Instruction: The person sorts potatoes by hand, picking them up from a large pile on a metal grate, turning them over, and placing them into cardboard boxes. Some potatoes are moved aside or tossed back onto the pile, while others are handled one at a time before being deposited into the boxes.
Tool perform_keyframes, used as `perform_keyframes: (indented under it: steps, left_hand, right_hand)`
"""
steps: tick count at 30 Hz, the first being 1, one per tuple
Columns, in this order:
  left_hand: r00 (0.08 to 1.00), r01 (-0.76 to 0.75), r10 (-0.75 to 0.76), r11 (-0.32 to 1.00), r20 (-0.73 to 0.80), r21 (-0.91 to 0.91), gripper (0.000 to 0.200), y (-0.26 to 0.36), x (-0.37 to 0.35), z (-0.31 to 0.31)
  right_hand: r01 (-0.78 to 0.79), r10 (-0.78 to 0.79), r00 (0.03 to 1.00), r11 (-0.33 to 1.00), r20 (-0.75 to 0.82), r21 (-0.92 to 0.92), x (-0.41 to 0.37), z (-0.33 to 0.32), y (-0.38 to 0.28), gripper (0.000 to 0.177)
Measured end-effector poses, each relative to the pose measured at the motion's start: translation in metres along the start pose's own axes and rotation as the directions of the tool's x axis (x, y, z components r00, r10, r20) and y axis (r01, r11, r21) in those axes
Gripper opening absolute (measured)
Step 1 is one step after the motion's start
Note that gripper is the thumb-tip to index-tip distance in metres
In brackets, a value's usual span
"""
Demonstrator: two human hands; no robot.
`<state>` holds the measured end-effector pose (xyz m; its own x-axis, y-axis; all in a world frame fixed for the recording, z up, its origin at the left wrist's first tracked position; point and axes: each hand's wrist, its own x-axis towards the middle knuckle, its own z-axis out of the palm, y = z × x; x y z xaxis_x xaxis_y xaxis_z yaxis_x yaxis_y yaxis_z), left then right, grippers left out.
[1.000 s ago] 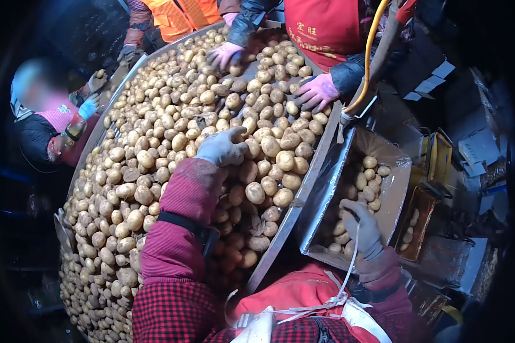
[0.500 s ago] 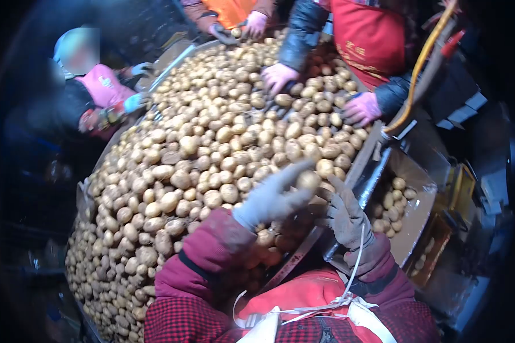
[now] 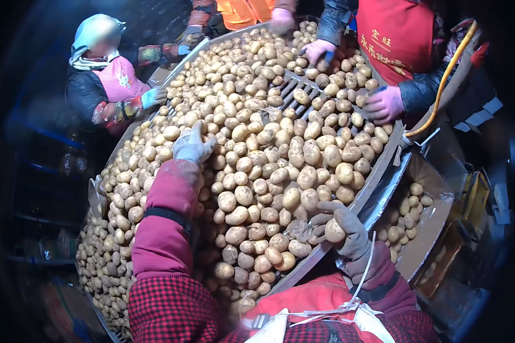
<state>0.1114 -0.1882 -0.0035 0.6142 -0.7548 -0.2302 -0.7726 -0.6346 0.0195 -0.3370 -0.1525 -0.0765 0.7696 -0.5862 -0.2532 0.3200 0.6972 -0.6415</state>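
A broad heap of potatoes [image 3: 238,194] lies in front of me, many smeared with soil. My left hand [image 3: 193,146], in a pale grey glove, reaches over the left side of the heap with thumb and fingers apart; the potatoes just under it are partly hidden. At the heap's right edge, my right hand [image 3: 352,231], in a darker, dirty glove, has its fingers curled around one potato [image 3: 334,231]. A tuft of dry, crumpled debris [image 3: 298,230] lies on potatoes to the left of that hand.
Metal bars [image 3: 295,91] show through the heap. A rim [image 3: 377,166] borders it on the right, beside a lined cardboard box [image 3: 429,228] of potatoes. Three co-workers stand around the far side, one in a red apron [image 3: 383,40]. A yellow hose [image 3: 449,71] rises at right.
My left hand has moved away from my right, leftward and forward over the heap. The potato that was between my hands appears in my right hand. The view has shifted; more bars show.
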Motion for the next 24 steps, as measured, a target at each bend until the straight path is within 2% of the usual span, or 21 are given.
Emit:
perform_keyframes:
  steps: [1,2,3,5,6,7,9,10,12,13,14,16,17,18,19,21,22,23,24]
  left_hand:
    - [0.998,0.04,-0.037,0.997,-0.044,0.062,0.083,0.007,0.003,0.003]
    - [0.993,0.085,-0.074,0.989,-0.093,0.121,0.084,0.012,0.005,0.005]
    - [0.993,0.081,-0.07,0.99,-0.092,0.118,0.084,0.012,0.01,0.009]
    - [0.976,0.083,-0.067,0.994,-0.206,0.068,0.087,0.008,0.027,0.012]
    - [0.976,0.12,-0.124,0.992,-0.178,-0.033,0.078,0.007,0.035,0.008]
    - [0.993,0.119,-0.119,0.984,0.008,-0.133,0.07,0.001,0.046,-0.002]
    - [0.983,0.147,-0.137,0.985,-0.12,0.085,0.063,0.001,0.056,0.004]
    - [0.986,0.136,-0.125,0.986,-0.112,0.096,0.061,0.002,0.058,0.004]
    - [0.989,0.099,-0.085,0.989,-0.122,0.113,0.055,0.004,0.057,0.007]
    - [0.969,0.06,-0.036,0.994,-0.244,0.091,0.051,0.005,0.054,0.014]
    - [0.971,0.022,0.015,0.988,-0.24,0.151,0.052,0.006,0.051,0.018]
    - [0.97,-0.016,0.066,0.977,-0.232,0.212,0.052,0.007,0.046,0.019]
    - [0.978,0.043,-0.032,0.998,-0.208,0.047,0.05,0.005,0.049,0.017]
    - [0.978,0.107,-0.126,0.987,-0.164,-0.121,0.048,0.003,0.051,0.016]
    - [0.967,0.13,-0.163,0.977,-0.194,-0.171,0.048,0.0,0.052,0.014]
    - [0.969,0.094,-0.115,0.99,-0.218,-0.101,0.047,-0.007,0.064,0.019]
    - [0.969,0.076,-0.096,0.993,-0.226,-0.095,0.046,-0.009,0.066,0.023]
    - [0.969,0.057,-0.077,0.994,-0.236,-0.091,0.046,-0.01,0.068,0.026]
    - [0.945,0.017,-0.019,1.0,-0.326,-0.01,0.046,-0.005,0.062,0.028]
  right_hand:
    - [0.023,-0.022,1.0,0.998,0.018,-0.054,0.001,-0.003,0.002,0.06]
    - [0.027,-0.029,0.999,0.997,0.03,0.071,-0.002,-0.004,0.004,0.059]
    - [0.029,-0.031,0.999,0.997,0.026,0.069,-0.002,-0.004,0.005,0.059]
    - [0.096,-0.088,0.993,0.988,0.078,-0.117,-0.001,-0.004,0.003,0.06]
    - [0.084,-0.075,0.995,0.984,0.06,-0.157,-0.001,-0.004,0.003,0.061]
    - [0.039,-0.038,0.998,0.999,0.053,-0.014,0.0,-0.007,0.004,0.064]
    - [0.012,-0.012,1.0,0.999,0.014,-0.034,0.0,-0.005,0.003,0.078]
    - [0.063,-0.061,0.996,0.998,0.06,-0.024,-0.001,-0.011,0.008,0.077]
    - [0.053,-0.052,0.997,0.999,0.065,-0.013,-0.002,-0.019,0.015,0.075]
    - [0.071,-0.07,0.993,0.997,0.098,-0.006,0.0,-0.019,0.015,0.075]
    - [0.118,-0.123,0.985,0.992,0.124,0.046,-0.002,-0.016,0.014,0.072]
    - [0.096,-0.098,0.992,0.995,0.077,0.028,-0.005,-0.014,0.013,0.071]
    - [0.08,-0.08,0.996,0.997,0.034,0.0,-0.005,-0.015,0.013,0.07]
    - [0.068,-0.069,0.997,0.995,0.021,0.07,-0.004,-0.017,0.017,0.068]
    - [0.066,-0.067,0.998,0.996,0.017,0.068,-0.004,-0.018,0.018,0.068]
    - [0.055,-0.06,0.998,0.986,0.028,0.155,-0.003,-0.018,0.017,0.066]
    - [0.046,-0.048,0.999,0.992,0.017,0.118,-0.002,-0.019,0.017,0.066]
    - [0.115,-0.122,0.99,0.988,0.071,0.1,-0.003,-0.018,0.017,0.065]
    - [0.127,-0.131,0.99,0.989,0.047,0.081,-0.004,-0.017,0.016,0.063]
